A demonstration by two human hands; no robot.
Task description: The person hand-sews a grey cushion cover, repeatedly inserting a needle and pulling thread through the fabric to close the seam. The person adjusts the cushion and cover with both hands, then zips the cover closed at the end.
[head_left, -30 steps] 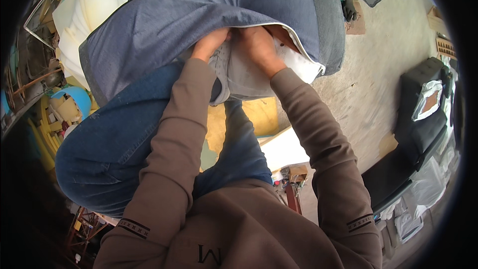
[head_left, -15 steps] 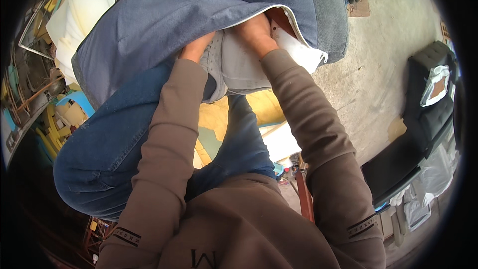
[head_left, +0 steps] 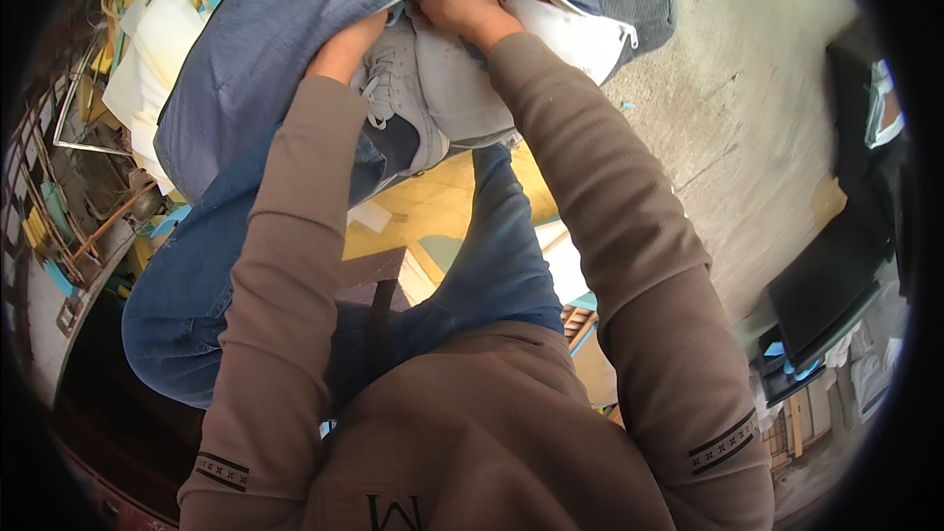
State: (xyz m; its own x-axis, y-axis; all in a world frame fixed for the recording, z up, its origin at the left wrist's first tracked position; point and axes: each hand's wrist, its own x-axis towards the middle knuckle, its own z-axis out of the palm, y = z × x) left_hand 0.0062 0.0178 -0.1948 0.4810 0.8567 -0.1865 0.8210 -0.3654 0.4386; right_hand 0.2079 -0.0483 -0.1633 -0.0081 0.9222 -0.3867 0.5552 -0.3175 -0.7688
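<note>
**Head view: both hands deeper in the cover mouth, grey filling drawn nearer**

Head view shows the blue fabric cover (head_left: 295,29) filling more of the upper picture than a second ago, and its zipped opening (head_left: 580,15) sits wider around the wrists. The grey padded filling (head_left: 442,88), creased and bunched, now lies directly beneath both sets of fingers and against the raised knees. Judgement: the work of seating the filling inside the cover is under way, not finished, since much grey still shows outside the zip edge.

Left hand (head_left: 344,49): forearm runs straight up from the lower edge, wrist bent inward, fingers hidden beneath the blue cloth. Whether they are spread or pinching cannot be told.

Right hand (head_left: 462,5): elbow out, forearm angled up and left, fingers curled over the top edge of the grey filling just inside the opening, pressed together on the cloth.

The hands are near each other, with the filling between them. Just beyond the right fingers lies the white lining (head_left: 565,34) of the cover. Well away from the left fingers sits a heap of pale foam offcuts (head_left: 157,59).
</note>
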